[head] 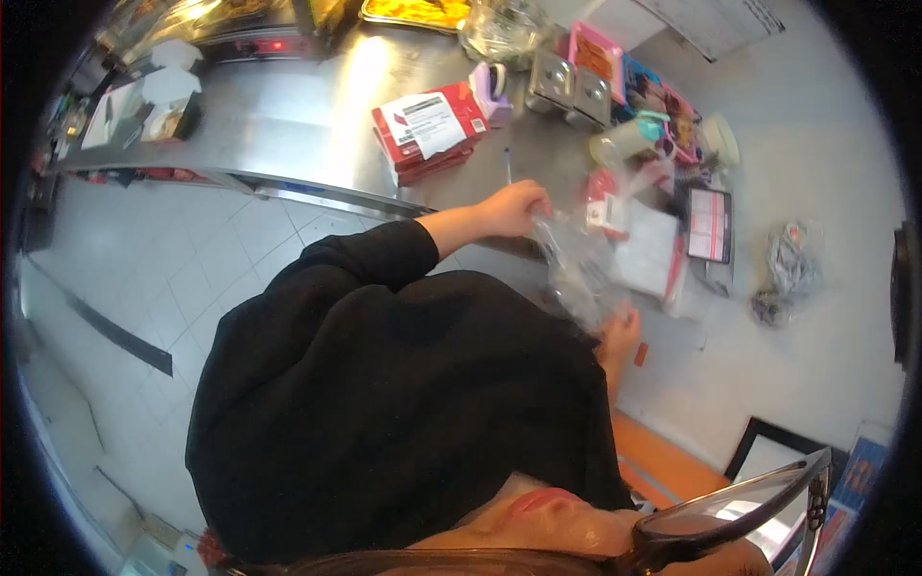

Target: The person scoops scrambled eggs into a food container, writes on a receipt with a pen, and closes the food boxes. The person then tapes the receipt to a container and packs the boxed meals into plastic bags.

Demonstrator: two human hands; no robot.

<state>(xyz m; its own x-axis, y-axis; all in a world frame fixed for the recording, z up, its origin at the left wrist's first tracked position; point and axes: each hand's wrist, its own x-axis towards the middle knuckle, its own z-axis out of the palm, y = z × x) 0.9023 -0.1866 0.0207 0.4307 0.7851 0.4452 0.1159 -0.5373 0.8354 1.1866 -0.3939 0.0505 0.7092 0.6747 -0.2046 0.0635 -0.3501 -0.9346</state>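
My left hand (pixel 513 209) is shut on one edge of a clear plastic bag (pixel 576 266), its fingers pinching the film. Lower right, beside my black top, my right hand (pixel 619 333) pinches the opposite end of the bag, which is blurred and stretched between both hands. Just beyond my left hand, a pen (pixel 508 165) lies on the steel counter. A stack of red packets with a white label (pixel 428 126) stands farther off, touching a purple tape dispenser (pixel 492 93). To the right of the bag are a red-and-white packet (pixel 603 205) and a white flat item (pixel 648 248).
Lidded steel containers (pixel 569 86) and a pink-rimmed tray (pixel 598 57) stand at the back. A tablet-like screen (pixel 709 225) is near the wall. The steel counter's front edge (pixel 331 204) runs leftward past an open takeaway box (pixel 169 119). An orange panel (pixel 663 453) lies lower right.
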